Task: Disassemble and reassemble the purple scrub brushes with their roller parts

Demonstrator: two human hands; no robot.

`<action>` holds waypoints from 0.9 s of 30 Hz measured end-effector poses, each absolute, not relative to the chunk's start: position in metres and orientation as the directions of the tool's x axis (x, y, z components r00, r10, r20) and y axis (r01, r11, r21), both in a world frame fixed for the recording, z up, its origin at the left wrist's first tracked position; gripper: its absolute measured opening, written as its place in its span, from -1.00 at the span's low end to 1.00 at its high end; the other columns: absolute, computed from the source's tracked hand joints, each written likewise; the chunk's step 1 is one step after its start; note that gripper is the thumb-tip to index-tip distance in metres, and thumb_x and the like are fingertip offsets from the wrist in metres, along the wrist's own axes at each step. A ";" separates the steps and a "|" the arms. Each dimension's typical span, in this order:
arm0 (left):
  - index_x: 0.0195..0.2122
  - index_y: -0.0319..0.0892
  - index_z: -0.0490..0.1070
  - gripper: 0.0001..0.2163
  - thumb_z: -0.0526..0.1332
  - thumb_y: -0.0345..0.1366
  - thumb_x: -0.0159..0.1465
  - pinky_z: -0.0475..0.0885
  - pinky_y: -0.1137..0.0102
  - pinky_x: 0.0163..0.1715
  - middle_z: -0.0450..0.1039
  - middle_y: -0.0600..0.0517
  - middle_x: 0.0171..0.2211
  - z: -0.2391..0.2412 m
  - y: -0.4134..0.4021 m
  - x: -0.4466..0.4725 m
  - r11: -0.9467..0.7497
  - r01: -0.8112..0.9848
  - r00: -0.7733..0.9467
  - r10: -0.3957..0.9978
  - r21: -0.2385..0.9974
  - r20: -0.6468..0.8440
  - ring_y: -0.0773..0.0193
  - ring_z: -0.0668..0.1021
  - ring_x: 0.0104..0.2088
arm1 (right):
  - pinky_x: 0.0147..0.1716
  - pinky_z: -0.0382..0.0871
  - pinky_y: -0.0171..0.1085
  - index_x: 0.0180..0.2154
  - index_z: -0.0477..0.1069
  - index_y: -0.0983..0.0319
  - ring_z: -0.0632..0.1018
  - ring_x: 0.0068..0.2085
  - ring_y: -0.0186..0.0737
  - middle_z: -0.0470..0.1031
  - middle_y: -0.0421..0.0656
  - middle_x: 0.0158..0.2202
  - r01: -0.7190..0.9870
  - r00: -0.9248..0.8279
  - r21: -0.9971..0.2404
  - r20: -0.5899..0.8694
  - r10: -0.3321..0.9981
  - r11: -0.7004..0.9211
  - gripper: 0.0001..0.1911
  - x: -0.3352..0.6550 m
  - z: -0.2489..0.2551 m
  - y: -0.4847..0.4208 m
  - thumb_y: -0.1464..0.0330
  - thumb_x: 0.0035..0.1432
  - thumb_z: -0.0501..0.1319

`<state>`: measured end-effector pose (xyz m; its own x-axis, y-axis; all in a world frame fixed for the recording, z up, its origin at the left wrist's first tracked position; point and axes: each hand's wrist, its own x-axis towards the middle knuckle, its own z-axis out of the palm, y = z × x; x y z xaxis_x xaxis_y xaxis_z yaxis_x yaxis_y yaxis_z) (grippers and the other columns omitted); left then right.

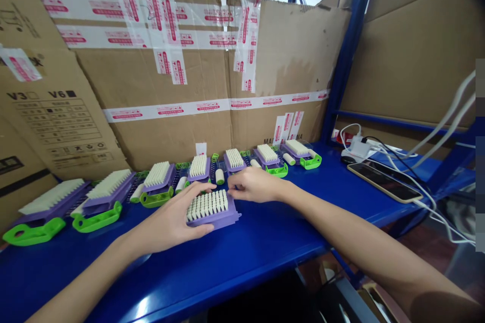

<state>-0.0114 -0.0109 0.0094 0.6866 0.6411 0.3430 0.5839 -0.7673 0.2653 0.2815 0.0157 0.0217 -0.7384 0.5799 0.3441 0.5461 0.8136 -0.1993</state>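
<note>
A purple brush with cream bristles (210,208) rests on the blue shelf surface (265,242) in front of me. My left hand (172,219) is wrapped round its left end, thumb under and fingers over the bristles. My right hand (254,185) sits just behind the brush's right end, fingers curled and pinched together; what they pinch, if anything, is hidden. A row of several finished purple brushes with green handles (159,181) runs along the back, from far left to right.
Taped cardboard boxes (170,86) stand right behind the row. At the right lie a phone (384,181), a white charger (358,150) and white cables (443,126). A blue rack post (348,50) rises at the right.
</note>
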 end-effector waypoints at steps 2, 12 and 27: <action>0.37 0.07 0.33 -0.28 0.51 -0.07 0.22 0.62 0.14 0.08 0.50 -0.09 0.29 0.011 -0.011 -0.014 -0.755 0.607 0.679 0.654 0.246 0.334 -0.09 0.67 0.14 | -0.39 0.08 -0.28 -0.32 0.46 0.24 0.35 -0.43 -0.35 0.42 -0.28 -0.44 0.536 -0.744 -0.223 0.330 0.581 0.814 -0.87 0.278 0.021 0.012 0.44 0.34 0.31; 0.39 0.07 0.34 -0.42 0.37 0.03 0.39 0.60 0.09 0.13 0.54 -0.11 0.29 0.005 -0.009 -0.013 -0.747 0.645 0.671 0.655 0.161 0.348 -0.12 0.67 0.18 | -0.39 0.05 -0.28 -0.39 0.31 0.21 0.31 -0.44 -0.36 0.34 -0.31 -0.46 0.511 -0.746 -0.270 0.332 0.577 0.816 -0.79 0.279 0.022 0.012 0.52 0.25 0.27; 0.31 0.00 0.38 -0.46 0.35 0.07 0.38 0.63 0.14 0.07 0.62 -0.06 0.16 0.003 -0.004 -0.009 -0.734 0.636 0.478 0.617 0.238 0.625 -0.04 0.70 0.07 | -0.05 0.37 -0.15 -0.14 0.36 0.19 0.52 -0.10 -0.13 0.55 -0.07 -0.13 0.462 -0.584 -0.275 0.621 0.522 0.843 -0.84 0.279 0.021 0.014 0.34 0.55 0.06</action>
<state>-0.0088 -0.0044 0.0030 0.4777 0.6169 0.6255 0.6364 -0.7338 0.2378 0.2786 0.0144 0.0206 -0.5840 0.5224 0.6214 0.4620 0.8433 -0.2747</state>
